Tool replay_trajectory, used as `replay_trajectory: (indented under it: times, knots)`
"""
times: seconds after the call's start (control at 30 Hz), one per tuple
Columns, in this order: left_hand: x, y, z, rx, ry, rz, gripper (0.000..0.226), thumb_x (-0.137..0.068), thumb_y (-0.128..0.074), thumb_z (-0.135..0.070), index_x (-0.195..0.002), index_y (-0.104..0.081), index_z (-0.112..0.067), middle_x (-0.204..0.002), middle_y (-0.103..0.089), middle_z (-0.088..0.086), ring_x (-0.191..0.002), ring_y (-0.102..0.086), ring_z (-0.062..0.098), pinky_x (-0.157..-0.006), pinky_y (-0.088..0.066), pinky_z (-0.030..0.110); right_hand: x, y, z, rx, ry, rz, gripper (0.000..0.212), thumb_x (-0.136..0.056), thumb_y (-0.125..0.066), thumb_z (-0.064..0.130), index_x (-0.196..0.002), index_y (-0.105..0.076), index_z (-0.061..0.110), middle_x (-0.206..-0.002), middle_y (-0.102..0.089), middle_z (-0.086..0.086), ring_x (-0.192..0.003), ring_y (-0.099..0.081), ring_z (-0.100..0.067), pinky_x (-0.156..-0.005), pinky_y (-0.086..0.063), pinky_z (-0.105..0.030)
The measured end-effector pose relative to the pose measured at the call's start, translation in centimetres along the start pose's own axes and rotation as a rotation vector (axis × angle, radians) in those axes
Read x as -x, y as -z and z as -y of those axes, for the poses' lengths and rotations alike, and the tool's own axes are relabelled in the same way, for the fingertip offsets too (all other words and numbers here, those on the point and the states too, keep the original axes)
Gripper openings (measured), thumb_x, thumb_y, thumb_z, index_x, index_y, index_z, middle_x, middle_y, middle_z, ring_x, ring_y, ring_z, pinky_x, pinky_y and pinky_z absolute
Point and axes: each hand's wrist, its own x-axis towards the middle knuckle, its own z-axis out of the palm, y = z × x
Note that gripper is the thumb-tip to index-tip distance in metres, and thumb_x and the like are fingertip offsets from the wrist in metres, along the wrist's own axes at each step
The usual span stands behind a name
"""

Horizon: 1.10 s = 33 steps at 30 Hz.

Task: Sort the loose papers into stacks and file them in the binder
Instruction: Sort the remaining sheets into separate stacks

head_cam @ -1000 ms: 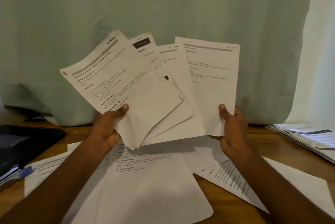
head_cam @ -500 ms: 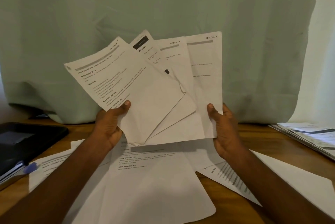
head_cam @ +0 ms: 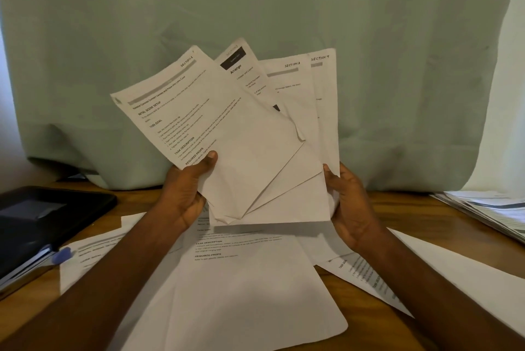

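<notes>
Pale green curtain [head_cam: 369, 38] hangs across the whole background, its hem falling to a wooden bench [head_cam: 397, 205] strewn with loose printed sheets [head_cam: 250, 279]. Above them a fan of four papers [head_cam: 255, 151] is held upright in both hands, each sheet hand-labelled at its top corner; Section 3 and Section 4 read clearly.

The left hand [head_cam: 184, 194] takes the fan's lower left, its grip closed on the paper with the thumb pressed across the front sheet and the fingers hidden behind. The right hand [head_cam: 349, 208] pinches the right edge of the Section 4 sheet [head_cam: 326, 112], thumb in front, fingers curled behind.

Compared with a second ago, that rightmost sheet has slid leftward behind the others: then it stood wide apart with most of its face showing, now only a narrow strip shows past the Section 3 page. The right hand has moved in with it, nearer the left hand, and the fan is tighter overall. The left hand's hold looks unchanged.

At the left edge of the bench a black binder [head_cam: 42, 223] lies flat, with a blue pen cap [head_cam: 61, 255] at its near corner. At the far right lies a stack of printed papers [head_cam: 488, 214], well apart from the hands.
</notes>
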Motion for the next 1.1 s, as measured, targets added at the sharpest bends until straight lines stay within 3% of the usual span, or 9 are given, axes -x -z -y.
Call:
replay_trajectory:
  times: [0.1,0.27,0.43,0.5,0.6,0.7,0.83,0.97,1.1]
  knots:
    - [-0.1,0.1,-0.1,-0.035,-0.013,0.001,0.053,-0.068,-0.082,-0.011,-0.119,-0.069,-0.021,-0.112,-0.076,-0.006,-0.107,-0.071,0.014,-0.077,-0.058,0.022,0.3,-0.4,0.0,0.009,-0.009,0.031,0.097,-0.051,-0.091,0.065,-0.128,-0.066,0.013,-0.124,-0.072,-0.013,-0.113,-0.069,-0.034,-0.095,-0.058,-0.049]
    - [0.0,0.1,-0.3,-0.054,-0.045,0.015,0.058,-0.064,-0.083,-0.010,-0.118,-0.069,-0.022,-0.116,-0.076,-0.004,-0.108,-0.071,0.014,-0.083,-0.059,0.027,0.7,-0.6,1.1,-0.070,-0.068,0.055,0.050,-0.084,-0.067,0.042,-0.125,-0.068,0.012,-0.122,-0.073,-0.013,-0.116,-0.067,-0.036,-0.101,-0.053,-0.051]
    - [0.9,-0.1,-0.4,-0.144,0.018,0.147,0.061,-0.068,-0.081,-0.004,-0.127,-0.067,-0.017,-0.123,-0.073,0.003,-0.112,-0.070,0.019,-0.091,-0.058,0.037,0.7,-0.7,0.8,0.086,0.025,0.008,0.068,-0.061,-0.081,0.050,-0.120,-0.069,0.017,-0.115,-0.076,-0.005,-0.108,-0.072,-0.025,-0.095,-0.059,-0.041]
    - [0.9,-0.1,-0.4,-0.217,0.030,0.197,0.063,-0.068,-0.082,-0.004,-0.129,-0.067,-0.014,-0.123,-0.073,0.004,-0.113,-0.070,0.021,-0.096,-0.056,0.039,0.8,-0.8,0.9,0.096,0.013,-0.014,0.069,-0.069,-0.080,0.053,-0.124,-0.068,0.013,-0.117,-0.075,-0.007,-0.110,-0.072,-0.026,-0.098,-0.057,-0.044]
    - [1.2,0.0,-0.7,-0.445,0.047,0.326,0.060,-0.069,-0.084,-0.001,-0.126,-0.068,-0.013,-0.119,-0.075,0.001,-0.112,-0.071,0.018,-0.099,-0.055,0.037,1.0,-0.9,1.1,0.097,-0.023,-0.028,0.050,-0.086,-0.065,0.042,-0.125,-0.068,0.011,-0.117,-0.075,-0.009,-0.112,-0.070,-0.030,-0.100,-0.055,-0.047]
    - [1.7,-0.2,-0.6,-0.584,0.086,0.431,0.055,-0.075,-0.083,0.002,-0.125,-0.068,-0.015,-0.118,-0.075,-0.002,-0.112,-0.070,0.016,-0.099,-0.055,0.034,1.3,-1.2,1.2,0.128,-0.040,-0.028,0.057,-0.086,-0.065,0.056,-0.123,-0.071,0.014,-0.118,-0.074,-0.012,-0.115,-0.068,-0.037,-0.104,-0.050,-0.058]
    - [1.7,-0.7,-0.6,-0.540,0.000,0.326,0.037,-0.087,-0.076,-0.015,-0.122,-0.069,-0.024,-0.118,-0.075,-0.009,-0.111,-0.070,0.010,-0.102,-0.053,0.035,1.7,-1.7,1.8,0.120,-0.064,0.032,0.064,-0.089,-0.056,0.068,-0.133,-0.065,0.021,-0.125,-0.072,-0.008,-0.118,-0.067,-0.033,-0.106,-0.047,-0.061]
    - [2.0,-1.7,-0.3,-0.439,-0.140,0.163,0.028,-0.098,-0.066,-0.020,-0.125,-0.067,-0.026,-0.116,-0.075,-0.010,-0.108,-0.071,0.011,-0.096,-0.055,0.034,1.9,-2.4,2.3,0.173,-0.016,0.083,0.101,-0.048,-0.074,0.090,-0.126,-0.065,0.028,-0.123,-0.074,0.000,-0.117,-0.069,-0.026,-0.105,-0.050,-0.058]
    - [2.5,-2.9,-0.9,-0.391,-0.230,0.113,0.025,-0.103,-0.058,-0.023,-0.128,-0.064,-0.026,-0.118,-0.074,-0.009,-0.105,-0.071,0.008,-0.088,-0.058,0.027,2.0,-2.8,2.2,0.060,0.077,0.142,0.097,-0.047,-0.079,0.085,-0.124,-0.070,0.027,-0.124,-0.073,-0.005,-0.116,-0.069,-0.029,-0.102,-0.052,-0.057]
